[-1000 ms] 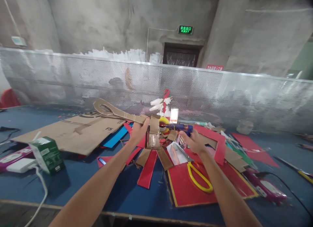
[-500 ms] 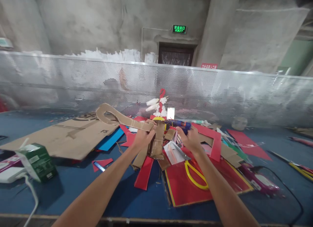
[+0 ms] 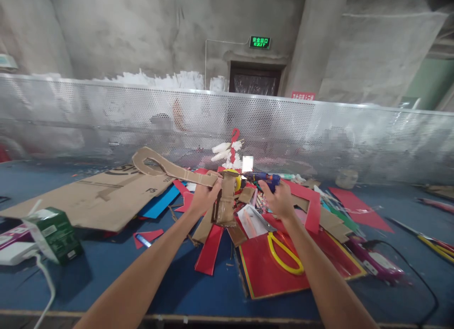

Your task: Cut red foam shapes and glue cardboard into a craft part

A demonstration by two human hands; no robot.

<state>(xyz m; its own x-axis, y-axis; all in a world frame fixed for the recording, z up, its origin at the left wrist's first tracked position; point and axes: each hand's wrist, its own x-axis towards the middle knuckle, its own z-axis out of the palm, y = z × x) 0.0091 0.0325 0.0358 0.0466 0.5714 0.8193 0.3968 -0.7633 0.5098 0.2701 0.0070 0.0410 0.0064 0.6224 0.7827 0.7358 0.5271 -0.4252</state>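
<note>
My left hand point(image 3: 205, 196) is closed around a brown cardboard cutout point(image 3: 173, 170) with a loop at its far left end. A folded cardboard strip point(image 3: 225, 201) hangs down at the cutout's right end, and a yellow round piece point(image 3: 237, 180) shows beside it. In my right hand point(image 3: 278, 199) is a blue glue gun point(image 3: 262, 178) with orange parts, its nozzle pointing left at the cardboard. Whether the nozzle touches the cardboard I cannot tell. Behind both hands stands a red and white paper figure point(image 3: 234, 149).
Yellow-handled scissors point(image 3: 283, 258) lie on a red board point(image 3: 269, 281). A big cardboard sheet point(image 3: 102, 201) and a green box point(image 3: 53, 234) are at left. Right of me are a purple power strip point(image 3: 378, 260) with a black cord and more scissors point(image 3: 432, 244). A perforated metal screen point(image 3: 106, 121) bounds the table.
My left hand has shifted slightly left with the cardboard cutout, and its loop sits further left and higher. My right hand and the glue gun have moved slightly right.
</note>
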